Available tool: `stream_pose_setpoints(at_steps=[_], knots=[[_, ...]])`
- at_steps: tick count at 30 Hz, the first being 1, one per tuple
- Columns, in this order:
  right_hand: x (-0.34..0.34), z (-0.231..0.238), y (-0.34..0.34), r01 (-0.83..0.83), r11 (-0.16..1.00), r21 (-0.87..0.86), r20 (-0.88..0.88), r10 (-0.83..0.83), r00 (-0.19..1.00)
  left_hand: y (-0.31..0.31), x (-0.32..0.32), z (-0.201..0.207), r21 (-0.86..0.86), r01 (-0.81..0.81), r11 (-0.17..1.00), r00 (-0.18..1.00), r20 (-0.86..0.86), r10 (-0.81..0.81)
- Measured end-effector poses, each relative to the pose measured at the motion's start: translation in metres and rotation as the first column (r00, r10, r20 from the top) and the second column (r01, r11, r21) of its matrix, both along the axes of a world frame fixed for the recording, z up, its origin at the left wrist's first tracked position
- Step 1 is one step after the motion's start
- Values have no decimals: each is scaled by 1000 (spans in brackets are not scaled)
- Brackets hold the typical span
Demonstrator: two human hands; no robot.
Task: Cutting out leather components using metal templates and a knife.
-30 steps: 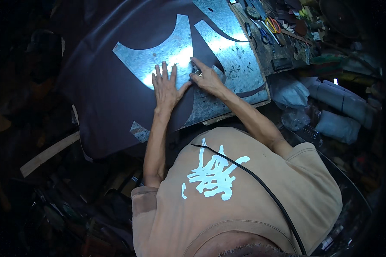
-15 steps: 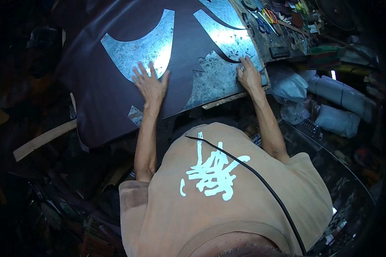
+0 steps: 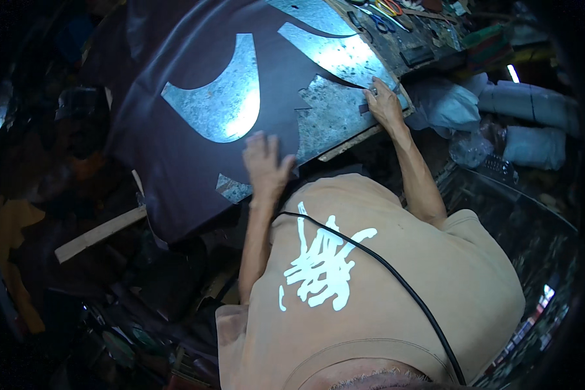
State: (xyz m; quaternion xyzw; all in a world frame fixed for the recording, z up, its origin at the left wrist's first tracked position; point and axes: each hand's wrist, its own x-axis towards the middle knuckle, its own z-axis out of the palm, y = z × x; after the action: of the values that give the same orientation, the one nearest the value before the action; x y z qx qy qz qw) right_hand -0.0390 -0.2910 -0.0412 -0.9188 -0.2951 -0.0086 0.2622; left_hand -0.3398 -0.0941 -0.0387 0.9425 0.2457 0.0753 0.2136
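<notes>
A large dark brown leather sheet [image 3: 195, 71] lies over a metal-topped workbench [image 3: 335, 114]. Curved cut-outs in it show the shiny metal beneath. My left hand [image 3: 266, 166] lies flat on the leather near the bench's front edge, fingers spread and holding nothing. My right hand [image 3: 385, 104] presses down on the bare metal at the bench's right front corner. Its fingertips are at a small dark scrap by the leather's cut edge. I lean over the bench in a tan shirt [image 3: 377, 286], with a black cable [image 3: 396, 279] running across it.
Scissors and small tools [image 3: 387, 16] sit on the back right of the bench. Pale rolls and plastic bags [image 3: 500, 110] lie to the right. A wooden strip [image 3: 97, 234] sticks out below the bench on the left, among dark clutter on the floor.
My hands have spread apart. The left slid back along the leather toward the front edge, and the right moved out to the bench's right corner. The view shifted slightly.
</notes>
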Motion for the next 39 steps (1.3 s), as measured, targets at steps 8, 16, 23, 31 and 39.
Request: stream_pose_setpoints(at_steps=[8,16,23,31,39], knots=[[-55,40,-32,-110,980,-167,-111,92,990,37,-60,2,217,-202,955,964,-127,232],[-72,35,-40,-93,982,-163,-32,89,996,7,44,-3,44,80,996,994,70,-83],[-69,39,-31,-14,992,-125,-116,0,993,6,95,-16,34,179,983,981,67,-181],[-58,40,-30,-32,997,-76,-281,9,960,30,100,-24,11,102,995,990,93,-103],[42,57,-135,275,910,-310,169,-232,958,103,7,-14,145,-229,963,973,71,221]])
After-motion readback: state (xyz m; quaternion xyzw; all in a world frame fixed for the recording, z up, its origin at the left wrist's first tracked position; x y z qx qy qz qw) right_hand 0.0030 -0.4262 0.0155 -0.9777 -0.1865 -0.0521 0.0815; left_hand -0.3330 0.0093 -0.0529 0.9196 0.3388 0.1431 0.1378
